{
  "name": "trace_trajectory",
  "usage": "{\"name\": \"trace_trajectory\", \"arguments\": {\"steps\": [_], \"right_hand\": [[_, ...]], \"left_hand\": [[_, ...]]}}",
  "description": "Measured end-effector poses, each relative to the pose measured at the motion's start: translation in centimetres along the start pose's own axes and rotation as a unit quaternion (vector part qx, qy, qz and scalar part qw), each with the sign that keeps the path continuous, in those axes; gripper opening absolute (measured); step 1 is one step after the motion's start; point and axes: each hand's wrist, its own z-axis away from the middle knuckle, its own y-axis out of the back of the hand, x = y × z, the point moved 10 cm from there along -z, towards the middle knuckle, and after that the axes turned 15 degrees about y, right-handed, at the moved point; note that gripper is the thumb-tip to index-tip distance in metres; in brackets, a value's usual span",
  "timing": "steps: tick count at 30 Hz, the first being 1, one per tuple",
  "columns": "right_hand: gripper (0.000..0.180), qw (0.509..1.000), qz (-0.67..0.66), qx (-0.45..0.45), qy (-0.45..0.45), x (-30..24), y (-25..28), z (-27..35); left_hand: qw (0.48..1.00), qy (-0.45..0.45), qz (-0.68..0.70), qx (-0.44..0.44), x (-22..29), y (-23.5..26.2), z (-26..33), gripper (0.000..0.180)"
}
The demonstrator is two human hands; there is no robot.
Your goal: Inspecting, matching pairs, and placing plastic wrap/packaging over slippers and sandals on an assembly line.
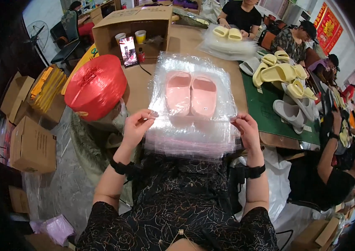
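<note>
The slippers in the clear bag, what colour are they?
The slippers are pale pink, seen through the clear plastic bag in the head view.

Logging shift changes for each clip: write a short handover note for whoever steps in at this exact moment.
Left hand pinches the near left edge of the clear bag; right hand pinches its near right edge.
The pink slippers lie side by side inside the bag, on the stack of clear bags on the table.
Done: pair is in the bag.
Left: the bag's near edge looks unsealed, though that is hard to tell; loose yellow and grey slippers wait to the right.
</note>
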Motion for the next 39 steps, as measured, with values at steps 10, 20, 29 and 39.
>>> {"name": "trace_trajectory", "arguments": {"steps": [10, 20, 29, 39], "right_hand": [[0.019, 0.988, -0.115, 0.095, -0.028, 5.0, -1.3, 2.0], [0.051, 0.985, -0.088, -0.007, -0.148, 4.4, -6.0, 2.5], [0.050, 0.995, 0.099, -0.020, 0.008, 1.9, -6.5, 2.6], [0.055, 0.985, 0.106, -0.029, 0.129, 1.8, -11.1, 3.1]], "left_hand": [[0.947, 0.166, 0.238, 0.136, -7.1, -2.0, 0.0, 0.017], [0.951, 0.272, 0.121, 0.082, -3.7, -3.6, -1.7, 0.060], [0.891, 0.296, 0.315, -0.134, -6.0, -8.8, -0.5, 0.039], [0.946, 0.154, 0.269, -0.093, -2.8, -10.9, 1.7, 0.049]]}}
